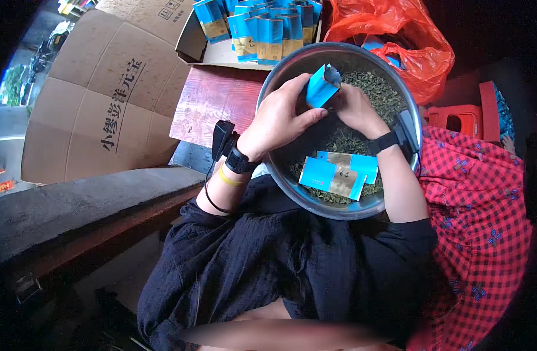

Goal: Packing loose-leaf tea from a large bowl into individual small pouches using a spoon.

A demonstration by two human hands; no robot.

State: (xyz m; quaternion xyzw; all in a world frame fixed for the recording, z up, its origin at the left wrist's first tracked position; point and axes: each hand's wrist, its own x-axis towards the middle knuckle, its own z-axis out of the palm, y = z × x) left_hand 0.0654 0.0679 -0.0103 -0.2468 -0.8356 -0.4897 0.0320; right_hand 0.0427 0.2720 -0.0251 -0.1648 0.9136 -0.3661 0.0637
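Observation:
My left hand [282, 117] holds a blue foil packet [322, 90] upright over a steel basin [280, 183], thumb low on its near side. The packet's top gapes and shows a silvery inside. Close against its right side is my right hand [360, 109], with its fingertips hidden behind the packet and the palm, so what they grip is unclear. Dried green leaves [376, 90], looking like tea, cover much of the basin floor. Two flat blue-and-gold packets, an upper one [370, 169] partly beneath a lower one [316, 174], lie on the leaves nearest me.
Beyond the basin, a shallow cardboard box [224, 56] holds several standing blue-and-gold packets [268, 37]. A red plastic bag [430, 48] sits at the far right, above a red plastic stool [454, 116]. Left are a large printed carton [88, 101] and a reddish wooden board [215, 103]. Red checked cloth [474, 210] drapes at right.

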